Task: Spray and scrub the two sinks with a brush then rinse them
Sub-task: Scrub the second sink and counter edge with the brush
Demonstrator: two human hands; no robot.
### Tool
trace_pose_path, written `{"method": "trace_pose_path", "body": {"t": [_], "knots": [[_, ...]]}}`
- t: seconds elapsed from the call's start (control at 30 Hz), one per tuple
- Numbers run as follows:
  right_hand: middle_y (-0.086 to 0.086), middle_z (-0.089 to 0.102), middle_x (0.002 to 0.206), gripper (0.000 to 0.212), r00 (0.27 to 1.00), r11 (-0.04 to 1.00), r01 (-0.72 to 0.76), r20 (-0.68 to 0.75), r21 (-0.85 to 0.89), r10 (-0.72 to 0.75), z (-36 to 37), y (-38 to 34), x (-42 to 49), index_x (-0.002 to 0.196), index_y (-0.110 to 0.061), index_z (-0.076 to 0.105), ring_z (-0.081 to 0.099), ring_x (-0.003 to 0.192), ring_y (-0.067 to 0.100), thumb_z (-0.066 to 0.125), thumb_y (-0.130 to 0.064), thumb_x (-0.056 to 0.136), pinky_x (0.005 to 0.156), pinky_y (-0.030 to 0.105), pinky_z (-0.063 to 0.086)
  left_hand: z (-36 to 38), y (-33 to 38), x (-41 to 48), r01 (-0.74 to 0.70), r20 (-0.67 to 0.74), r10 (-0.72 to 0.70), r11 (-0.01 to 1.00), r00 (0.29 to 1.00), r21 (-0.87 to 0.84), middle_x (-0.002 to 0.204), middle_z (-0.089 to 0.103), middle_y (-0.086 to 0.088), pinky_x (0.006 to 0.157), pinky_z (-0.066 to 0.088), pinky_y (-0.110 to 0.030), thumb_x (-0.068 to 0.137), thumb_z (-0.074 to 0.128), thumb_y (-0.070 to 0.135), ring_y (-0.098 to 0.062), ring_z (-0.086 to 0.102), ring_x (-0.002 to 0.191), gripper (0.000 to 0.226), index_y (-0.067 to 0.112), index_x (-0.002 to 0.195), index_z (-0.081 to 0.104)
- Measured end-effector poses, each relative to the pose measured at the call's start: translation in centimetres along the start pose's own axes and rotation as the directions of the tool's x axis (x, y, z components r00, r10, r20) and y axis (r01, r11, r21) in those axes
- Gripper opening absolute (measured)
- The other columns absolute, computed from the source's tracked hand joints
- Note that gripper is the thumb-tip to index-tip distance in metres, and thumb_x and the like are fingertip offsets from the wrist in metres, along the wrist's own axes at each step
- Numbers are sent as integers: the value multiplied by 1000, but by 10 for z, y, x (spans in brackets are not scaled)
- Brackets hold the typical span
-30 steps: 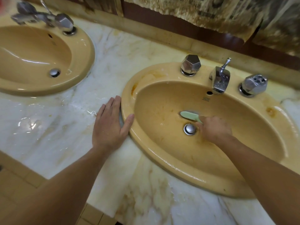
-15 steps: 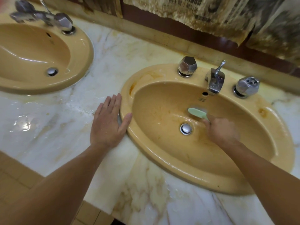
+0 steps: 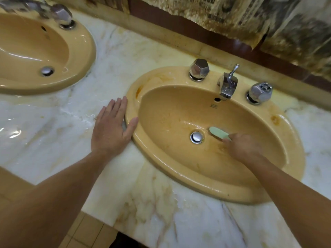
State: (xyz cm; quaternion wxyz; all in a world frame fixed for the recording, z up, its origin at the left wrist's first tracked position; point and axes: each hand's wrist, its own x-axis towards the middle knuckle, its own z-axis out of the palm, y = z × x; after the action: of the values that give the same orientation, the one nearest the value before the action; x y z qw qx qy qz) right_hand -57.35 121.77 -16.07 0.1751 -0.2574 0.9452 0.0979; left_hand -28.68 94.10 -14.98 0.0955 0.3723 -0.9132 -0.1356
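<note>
Around the right sink: we see a wet marble counter (image 3: 146, 199) with pale brown veins, glossy with water at 9 o'clock of our left hand.
Right sink (image 3: 211, 187): tan oval basin with a wet bowl and rusty stains on its rim at 11 o'clock and 3 o'clock.
Drain (image 3: 196, 137): chrome plug at the bottom of the bowl, uncovered.
Tap (image 3: 227, 86): chrome spout at 12 o'clock of the bowl, with a faceted knob (image 3: 199, 69) to its left and another knob (image 3: 259, 92) to its right; all stand well apart from the brush.
Left sink (image 3: 78, 56): a second tan basin at 10 o'clock, wet and shiny, with its own drain and chrome fittings partly cut off by the frame edge.
Wall: peeling, stained paper (image 3: 268, 18) hangs above the back ledge.
Brush (image 3: 218, 132): pale green, low in the right bowl just beside the drain at its 3 o'clock. Its long axis runs from 10 o'clock to 4 o'clock, rounded free end towards the drain and handle end in our grasp.
Right hand (image 3: 243, 146): fingers curled round the brush handle, reaching into the bowl from 4 o'clock.
Left hand (image 3: 112, 127): flat, fingers straight, palm on the counter, thumb touching the sink's rim at 9 o'clock.
In the way: our right hand hides the handle end of the brush.
</note>
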Motion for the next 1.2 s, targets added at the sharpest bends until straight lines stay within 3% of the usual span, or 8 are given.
{"method": "trace_pose_path", "body": {"t": [0.17,0.3,0.43,0.53,0.67,0.8,0.93,1.2], "knots": [[14,69,93,34,995,957,94,-6,273,-96,-11,4,-8,122,-12,66,61,82,31,45,-29,102,66,34,45,3,-2,-1,7,8,-7,1000,1000,-11,167,27,-2,127,12,-41,100,16,69,-19,17,156,79,21,163,18],[15,69,94,29,989,983,104,-124,148,-86,-14,5,-9,127,-16,60,57,77,32,48,-26,102,64,34,42,4,-2,-1,9,-8,-9,1000,1000,-9,167,27,-1,127,12,-40,101,16,68,-19,17,156,78,22,163,18],[12,68,95,33,971,989,41,227,140,-73,-18,5,-11,107,-10,72,60,78,27,46,-29,102,63,29,44,4,-2,-1,9,-11,-9,1000,1000,-9,167,27,-1,127,12,-40,101,16,67,-18,16,156,77,21,163,17],[12,69,99,32,995,982,-20,104,190,0,-20,8,-10,110,-11,71,58,79,27,45,-29,101,66,31,45,4,-1,-1,8,-8,-8,1000,1000,-9,167,27,-1,127,12,-41,102,17,67,-18,16,156,77,21,163,17],[12,59,69,17,903,952,-189,423,239,73,-31,3,-16,78,-5,66,47,50,24,57,-15,88,47,24,36,4,-2,-2,11,-12,-12,1000,1000,-12,167,27,0,127,12,-40,101,17,68,-18,17,156,77,21,163,18],[6,60,74,23,958,977,-179,246,118,146,-37,8,-10,90,-7,68,56,61,21,54,-24,89,50,26,38,3,0,-1,14,-27,-15,999,1000,-32,165,32,-4,126,16,-42,101,21,67,-22,21,154,79,16,162,20],[6,53,56,22,888,978,-188,440,86,132,-49,4,-20,72,-6,61,46,48,23,57,-20,88,49,23,37,1,1,-1,13,-31,-14,999,999,-39,164,33,-5,126,16,-42,100,22,67,-22,21,154,80,15,162,20],[0,55,70,16,948,973,-5,310,-232,78,-50,2,-30,87,-11,62,53,59,19,53,-23,92,54,26,40,-3,5,-3,15,-44,-17,999,999,-53,163,34,-9,126,16,-43,102,30,62,-25,22,153,78,12,161,21]]}}
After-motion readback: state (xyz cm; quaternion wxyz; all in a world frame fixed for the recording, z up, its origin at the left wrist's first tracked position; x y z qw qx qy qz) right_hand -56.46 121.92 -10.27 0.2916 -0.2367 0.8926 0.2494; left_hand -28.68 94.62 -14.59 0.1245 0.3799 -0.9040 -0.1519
